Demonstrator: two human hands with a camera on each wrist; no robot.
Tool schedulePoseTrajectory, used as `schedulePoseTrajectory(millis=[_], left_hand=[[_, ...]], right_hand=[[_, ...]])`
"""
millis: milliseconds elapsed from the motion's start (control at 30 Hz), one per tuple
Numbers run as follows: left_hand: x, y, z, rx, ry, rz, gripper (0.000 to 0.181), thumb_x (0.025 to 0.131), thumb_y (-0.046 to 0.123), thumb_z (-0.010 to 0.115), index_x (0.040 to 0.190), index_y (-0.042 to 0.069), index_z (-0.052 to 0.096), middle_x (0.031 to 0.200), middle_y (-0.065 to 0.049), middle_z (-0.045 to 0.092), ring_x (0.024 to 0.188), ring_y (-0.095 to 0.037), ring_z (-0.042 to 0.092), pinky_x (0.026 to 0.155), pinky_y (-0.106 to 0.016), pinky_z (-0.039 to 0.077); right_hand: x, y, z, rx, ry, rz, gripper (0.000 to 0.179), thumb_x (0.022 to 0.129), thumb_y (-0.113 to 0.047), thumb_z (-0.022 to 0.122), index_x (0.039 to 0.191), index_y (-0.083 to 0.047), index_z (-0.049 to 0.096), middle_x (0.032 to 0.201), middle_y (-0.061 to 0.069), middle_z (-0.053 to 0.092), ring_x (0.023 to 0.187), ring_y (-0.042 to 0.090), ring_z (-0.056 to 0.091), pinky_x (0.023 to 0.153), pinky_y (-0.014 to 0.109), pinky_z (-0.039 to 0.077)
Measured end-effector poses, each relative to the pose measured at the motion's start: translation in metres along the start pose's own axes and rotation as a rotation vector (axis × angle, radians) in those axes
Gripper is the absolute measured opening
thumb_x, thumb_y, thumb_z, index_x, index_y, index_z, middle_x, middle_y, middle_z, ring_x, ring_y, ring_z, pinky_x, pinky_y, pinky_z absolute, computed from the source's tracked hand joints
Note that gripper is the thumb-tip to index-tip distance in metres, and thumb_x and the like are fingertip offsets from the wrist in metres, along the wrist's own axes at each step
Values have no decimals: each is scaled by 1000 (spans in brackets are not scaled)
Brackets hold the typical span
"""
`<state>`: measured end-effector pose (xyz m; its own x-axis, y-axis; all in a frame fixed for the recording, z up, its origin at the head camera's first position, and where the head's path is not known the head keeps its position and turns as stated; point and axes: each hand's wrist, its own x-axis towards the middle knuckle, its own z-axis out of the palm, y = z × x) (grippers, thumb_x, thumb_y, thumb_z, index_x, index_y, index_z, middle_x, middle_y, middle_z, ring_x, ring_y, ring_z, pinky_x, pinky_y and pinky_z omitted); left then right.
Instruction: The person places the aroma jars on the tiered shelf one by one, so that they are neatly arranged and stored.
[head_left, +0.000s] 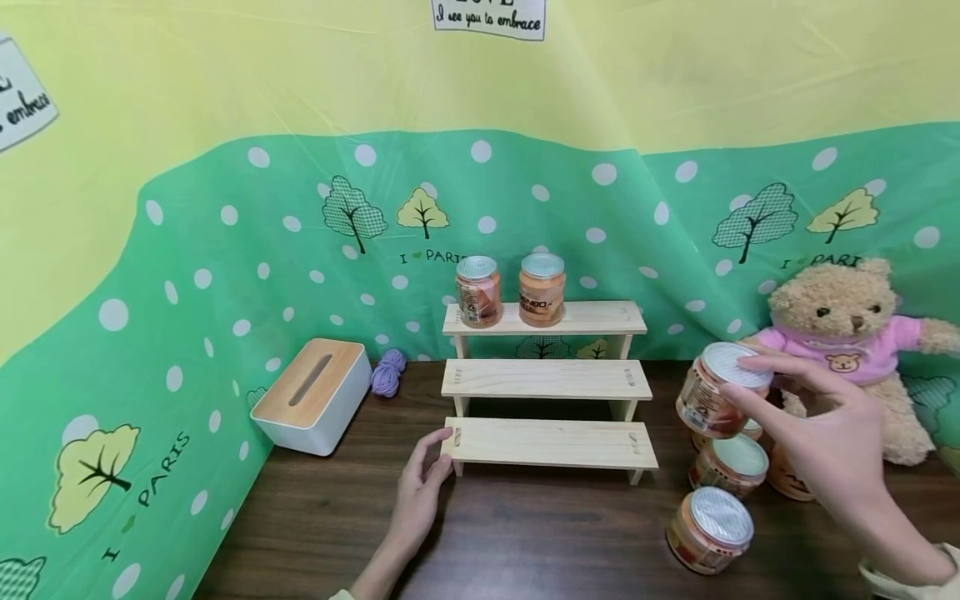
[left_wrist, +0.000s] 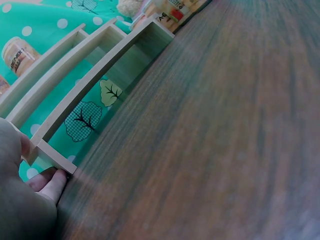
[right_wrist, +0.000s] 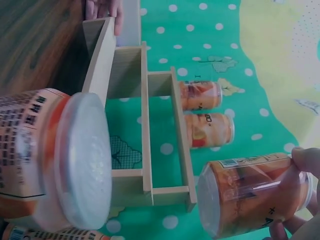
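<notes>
My right hand [head_left: 840, 433] grips a round jar [head_left: 712, 404] with a pale lid and an orange printed label, fingers and thumb round its lid end. The jar is held up to the right of a three-tier wooden step shelf [head_left: 551, 442], above other jars. In the right wrist view the held jar [right_wrist: 250, 195] is beside the shelf's upper tier. My left hand [head_left: 420, 492] holds the left end of the lowest step, with thumb and fingers about its corner. Two similar jars, a left one [head_left: 480, 296] and a right one [head_left: 542, 292], stand on the top tier.
Several more jars, among them a front one [head_left: 708, 533] and one behind it [head_left: 731, 467], stand on the dark wood table [head_left: 540, 542] at right. A teddy bear [head_left: 862, 342] sits behind them. A tissue box [head_left: 315, 396] and purple yarn [head_left: 387, 372] lie left of the shelf.
</notes>
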<state>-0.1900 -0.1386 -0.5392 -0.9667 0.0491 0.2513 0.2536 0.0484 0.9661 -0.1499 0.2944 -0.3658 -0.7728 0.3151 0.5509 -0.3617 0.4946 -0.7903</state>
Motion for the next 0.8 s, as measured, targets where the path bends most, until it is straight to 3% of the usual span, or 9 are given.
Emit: schedulePoseTrajectory(millis=[133,267,400,500,533,633,667,800], left_hand=[[0,-6,-2,9,-1,45,37,116,16,58,151,3,60,155,-21,59,115,-12,68,98,-24,57],[0,0,0,8,1,-12,38,116,18,59,152,5,60,157,-22,57,118,-16,67,99,-26,57],[1,0,0,4,-4,-31,39,116,14,57,154,4,58,160,-22,56,120,-20,67,101,-28,57],[3,-13,-3,-2,-13,27,38,117,13,56,153,5,59,158,-19,57,118,-17,68,98,-27,58],[2,-8,-2,-2,-10,2,38,117,14,56,153,4,59,159,-20,56,119,-18,68,100,-28,58],[2,-9,-2,3,-7,13,38,117,13,56,153,4,59,158,-21,56,117,-13,68,98,-27,58],[1,-1,-1,5,2,-20,38,117,14,57,153,3,59,159,-22,55,117,-14,67,100,-26,57],[0,8,2,4,8,-92,39,116,12,56,154,4,58,162,-21,54,120,-15,66,103,-27,56]], right_hand=[[9,0,6,41,-19,15,39,86,13,88,121,-1,82,120,-12,80,121,0,69,93,9,52],[17,-1,11,77,-37,23,37,89,10,87,124,1,81,124,-10,81,128,2,67,91,9,54],[25,-2,16,47,-44,29,38,91,5,88,128,4,78,130,-14,77,118,1,71,78,9,55],[29,-4,21,46,-44,33,38,91,3,88,128,4,78,132,-14,76,106,-1,74,71,10,55],[31,-5,22,56,-46,32,38,91,3,88,128,5,78,133,-13,76,105,0,75,73,10,56],[35,-5,28,67,-50,19,38,91,2,89,128,5,78,133,-13,75,105,0,75,79,10,57],[37,-5,30,65,-52,12,38,92,1,89,128,4,78,133,-13,75,105,0,75,81,10,57],[43,-4,36,52,-63,-15,36,93,-1,89,128,3,79,133,-14,74,105,2,75,83,10,57]])
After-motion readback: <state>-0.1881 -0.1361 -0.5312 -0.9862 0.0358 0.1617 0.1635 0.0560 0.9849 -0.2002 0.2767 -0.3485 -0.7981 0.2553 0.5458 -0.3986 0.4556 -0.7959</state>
